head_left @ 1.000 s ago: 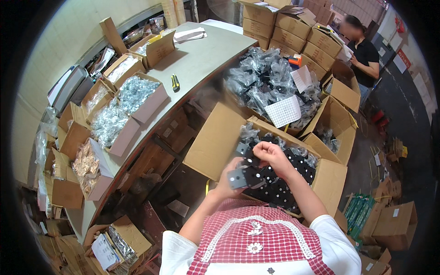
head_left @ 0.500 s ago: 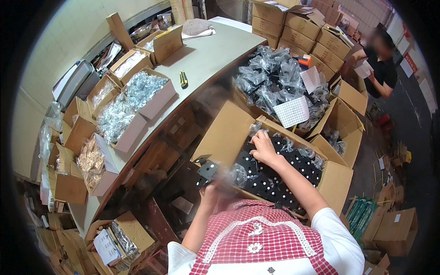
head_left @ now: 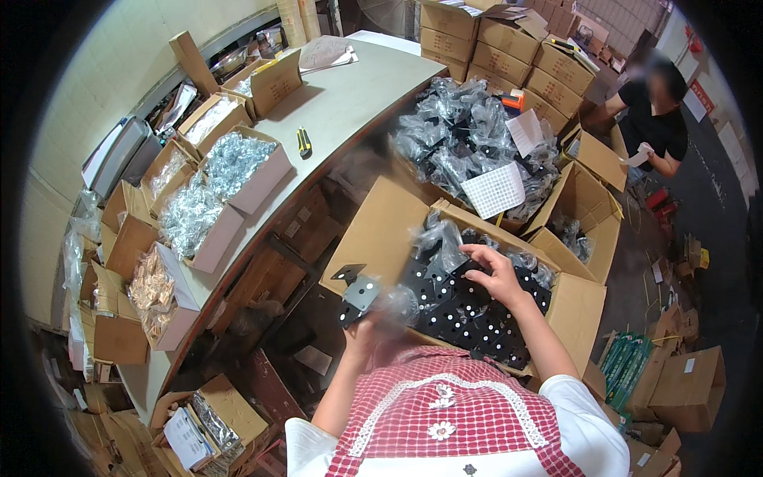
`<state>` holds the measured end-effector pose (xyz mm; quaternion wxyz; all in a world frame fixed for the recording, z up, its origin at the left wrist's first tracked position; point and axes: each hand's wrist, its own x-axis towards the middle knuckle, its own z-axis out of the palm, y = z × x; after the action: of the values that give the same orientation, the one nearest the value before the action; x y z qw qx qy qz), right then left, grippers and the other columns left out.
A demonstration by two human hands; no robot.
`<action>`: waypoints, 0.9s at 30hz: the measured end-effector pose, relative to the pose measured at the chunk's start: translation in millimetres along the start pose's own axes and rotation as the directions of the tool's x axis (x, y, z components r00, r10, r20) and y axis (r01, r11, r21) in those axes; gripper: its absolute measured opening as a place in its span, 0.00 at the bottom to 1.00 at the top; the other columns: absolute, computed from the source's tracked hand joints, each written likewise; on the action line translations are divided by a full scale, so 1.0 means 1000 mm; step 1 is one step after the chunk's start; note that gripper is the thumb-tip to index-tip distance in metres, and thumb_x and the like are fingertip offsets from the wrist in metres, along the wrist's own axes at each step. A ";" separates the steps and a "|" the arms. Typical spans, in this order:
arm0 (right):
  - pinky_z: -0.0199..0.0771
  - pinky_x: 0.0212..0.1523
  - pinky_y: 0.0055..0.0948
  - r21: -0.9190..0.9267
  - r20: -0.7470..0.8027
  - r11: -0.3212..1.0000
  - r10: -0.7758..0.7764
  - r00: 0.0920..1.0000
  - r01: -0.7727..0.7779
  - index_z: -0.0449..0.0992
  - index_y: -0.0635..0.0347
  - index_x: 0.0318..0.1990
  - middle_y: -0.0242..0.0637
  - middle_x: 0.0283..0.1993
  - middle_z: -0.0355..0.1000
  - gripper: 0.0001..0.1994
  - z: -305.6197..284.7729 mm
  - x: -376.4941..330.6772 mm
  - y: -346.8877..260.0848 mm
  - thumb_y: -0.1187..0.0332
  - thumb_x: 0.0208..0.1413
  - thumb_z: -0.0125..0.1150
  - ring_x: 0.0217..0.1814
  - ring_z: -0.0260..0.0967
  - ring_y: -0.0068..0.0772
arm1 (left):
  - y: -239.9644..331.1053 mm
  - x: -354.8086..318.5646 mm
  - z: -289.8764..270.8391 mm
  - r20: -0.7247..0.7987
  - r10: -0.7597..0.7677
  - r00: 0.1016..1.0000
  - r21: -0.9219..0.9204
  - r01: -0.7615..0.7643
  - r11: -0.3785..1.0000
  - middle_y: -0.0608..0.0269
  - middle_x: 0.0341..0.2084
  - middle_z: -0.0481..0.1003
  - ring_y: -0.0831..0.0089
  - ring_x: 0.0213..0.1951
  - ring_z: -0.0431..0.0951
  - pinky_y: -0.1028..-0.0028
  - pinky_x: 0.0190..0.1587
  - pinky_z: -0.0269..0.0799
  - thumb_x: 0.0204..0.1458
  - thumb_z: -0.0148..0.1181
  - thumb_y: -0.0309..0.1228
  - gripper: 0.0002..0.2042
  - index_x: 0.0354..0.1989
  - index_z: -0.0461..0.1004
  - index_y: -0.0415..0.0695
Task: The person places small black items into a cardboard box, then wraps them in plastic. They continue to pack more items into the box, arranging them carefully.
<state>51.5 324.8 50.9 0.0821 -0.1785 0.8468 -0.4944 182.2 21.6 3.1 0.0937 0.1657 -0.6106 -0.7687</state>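
Observation:
My left hand [head_left: 362, 335] is closed on black metal brackets [head_left: 360, 293] with round holes, held up beside the open carton's near left corner. A clear plastic bag [head_left: 397, 304] hangs next to them, partly blurred. Over the carton [head_left: 367, 230], my right hand [head_left: 494, 275] has its fingers and thumb bent around the edge of a dark bracket [head_left: 459, 269]; the fingers partly hide it. Below lie many more black perforated brackets [head_left: 469, 318], filling the carton. A crumpled clear bag [head_left: 437, 237] rises by the carton's far left side, close to my right fingertips.
Beyond the carton, a heap of bagged black parts [head_left: 453, 119] bears printed sheets [head_left: 494, 191]. A half-filled carton [head_left: 592, 219] stands to the right. On the left table [head_left: 350, 87] are a utility knife [head_left: 304, 143] and boxes of small bagged parts [head_left: 238, 163]. Another person [head_left: 656, 111] stands far right.
My right hand has moved right and nearer from the carton's far left edge, and the plastic bag there now stands higher. My left hand stays nearly still. The other person's arm has lowered.

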 end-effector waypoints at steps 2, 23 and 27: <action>0.73 0.48 0.24 0.383 -0.004 0.921 0.070 0.998 -0.063 0.72 0.61 0.38 0.37 0.55 0.77 0.08 -0.008 -0.011 -0.012 0.74 0.55 0.66 0.47 0.74 0.20 | 0.005 0.006 0.004 0.084 0.036 0.996 0.054 -0.041 0.998 0.66 0.34 0.81 0.71 0.37 0.79 0.68 0.44 0.73 0.45 0.67 0.28 0.14 0.42 0.80 0.39; 0.72 0.60 0.30 0.993 -0.079 0.118 0.543 0.836 0.017 0.73 0.60 0.57 0.32 0.53 0.75 0.15 -0.017 -0.046 -0.068 0.67 0.66 0.54 0.56 0.73 0.28 | 0.000 0.057 0.188 0.851 -0.162 0.500 0.243 -0.102 0.965 0.64 0.46 0.76 0.71 0.47 0.78 0.71 0.51 0.75 0.45 0.74 0.34 0.30 0.57 0.69 0.43; 0.72 0.62 0.35 0.963 -0.260 0.147 0.264 0.929 0.227 0.68 0.65 0.54 0.37 0.49 0.71 0.14 -0.071 -0.062 -0.072 0.69 0.65 0.57 0.54 0.72 0.31 | -0.016 0.036 0.238 0.815 -0.261 0.518 -0.224 0.696 0.682 0.62 0.51 0.74 0.69 0.52 0.76 0.70 0.55 0.74 0.49 0.65 0.33 0.28 0.61 0.68 0.45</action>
<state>102.5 374.1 146.3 0.0237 0.0261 0.3159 -0.9481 62.4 229.1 29.5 -0.3420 -0.0169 -0.2833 -0.8958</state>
